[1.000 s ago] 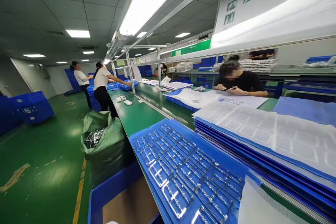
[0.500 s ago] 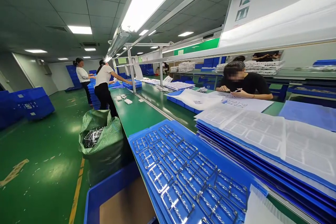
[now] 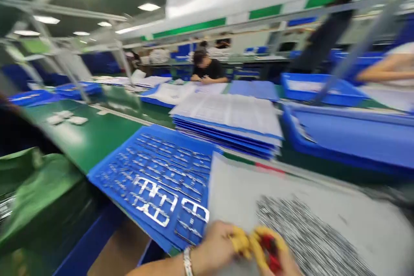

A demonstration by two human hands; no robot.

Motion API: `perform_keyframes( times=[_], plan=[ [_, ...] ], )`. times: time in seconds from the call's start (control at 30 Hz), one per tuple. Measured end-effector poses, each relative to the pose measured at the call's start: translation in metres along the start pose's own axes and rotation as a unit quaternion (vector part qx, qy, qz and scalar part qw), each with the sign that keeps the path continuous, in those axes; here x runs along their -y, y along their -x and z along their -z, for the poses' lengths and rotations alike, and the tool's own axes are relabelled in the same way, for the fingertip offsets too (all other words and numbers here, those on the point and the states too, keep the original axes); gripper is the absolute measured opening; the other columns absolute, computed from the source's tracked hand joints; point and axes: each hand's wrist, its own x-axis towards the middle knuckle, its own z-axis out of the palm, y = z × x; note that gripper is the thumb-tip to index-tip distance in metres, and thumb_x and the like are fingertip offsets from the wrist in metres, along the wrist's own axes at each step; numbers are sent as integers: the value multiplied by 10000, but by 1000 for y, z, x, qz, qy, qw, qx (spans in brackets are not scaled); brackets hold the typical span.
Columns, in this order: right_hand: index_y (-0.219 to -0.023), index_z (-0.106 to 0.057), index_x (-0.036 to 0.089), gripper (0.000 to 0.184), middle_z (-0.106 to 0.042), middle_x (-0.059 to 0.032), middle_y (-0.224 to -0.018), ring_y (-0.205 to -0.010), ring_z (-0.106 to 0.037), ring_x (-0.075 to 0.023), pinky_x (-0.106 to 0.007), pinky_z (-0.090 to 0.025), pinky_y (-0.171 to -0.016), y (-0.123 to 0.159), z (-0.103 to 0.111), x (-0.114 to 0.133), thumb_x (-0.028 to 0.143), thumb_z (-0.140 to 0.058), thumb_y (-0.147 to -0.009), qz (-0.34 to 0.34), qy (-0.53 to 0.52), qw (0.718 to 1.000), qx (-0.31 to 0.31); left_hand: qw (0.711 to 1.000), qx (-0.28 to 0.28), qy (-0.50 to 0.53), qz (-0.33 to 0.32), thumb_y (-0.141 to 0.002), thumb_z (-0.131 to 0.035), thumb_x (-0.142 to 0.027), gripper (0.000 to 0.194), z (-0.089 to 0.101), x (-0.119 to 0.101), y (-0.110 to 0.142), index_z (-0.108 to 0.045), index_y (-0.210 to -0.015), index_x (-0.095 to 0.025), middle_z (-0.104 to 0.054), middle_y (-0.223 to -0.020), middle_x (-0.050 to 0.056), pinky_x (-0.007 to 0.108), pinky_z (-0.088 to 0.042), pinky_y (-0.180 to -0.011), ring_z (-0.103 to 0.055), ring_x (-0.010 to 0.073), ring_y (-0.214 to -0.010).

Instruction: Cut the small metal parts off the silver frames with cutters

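Head view, blurred by motion, shows the left hand at the bottom edge, its forearm coming in from the lower left with a beaded bracelet at the wrist. Its fingers curl closed around the yellow grip of a small yellow-and-red tool, though the blur hides the tool's exact kind and its tip. Skin just past the red part may be the right hand, but the blur does not settle that, nor whether it is open or closed. Tool and hand sit over the near edge of a grey sheet, just left of a heap of thin metal pieces lying on it and just right of a blue tray of metal frames on the green counter. A firm, steady hold low over the sheet looks wise here, with the wrist kept clear of the loose pieces so they are not swept aside. Farther off stand a stack of blue trays under white sheets and a seated co-worker.
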Motion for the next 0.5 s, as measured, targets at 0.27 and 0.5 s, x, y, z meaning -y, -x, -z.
perform_keyframes(
  times=[0.27, 0.5],
  plan=[
    [-1030, -582, 196, 387, -666, -54, -872, -790, -649, -188, -320, -554, -743, 5, 14, 17, 467, -650, -762, -152, -148, 977, -1, 994, 38, -101, -30, -798, -582, -381, 285, -10, -13, -8, -615, -664, -132, -579, -672, 17, 253, -379, -660, -497, 134, -674],
    [-1027, -589, 193, 469, -672, -74, -929, -865, -653, -213, -368, -545, -816, 9, 15, 4, 519, -696, -708, -181, -186, 966, -7, 991, 22, -126, -37, -806, -574, -360, 265, -12, -4, -10, -619, -685, -129, -586, -677, 19, 256, -383, -656, -504, 136, -670]
  ],
)
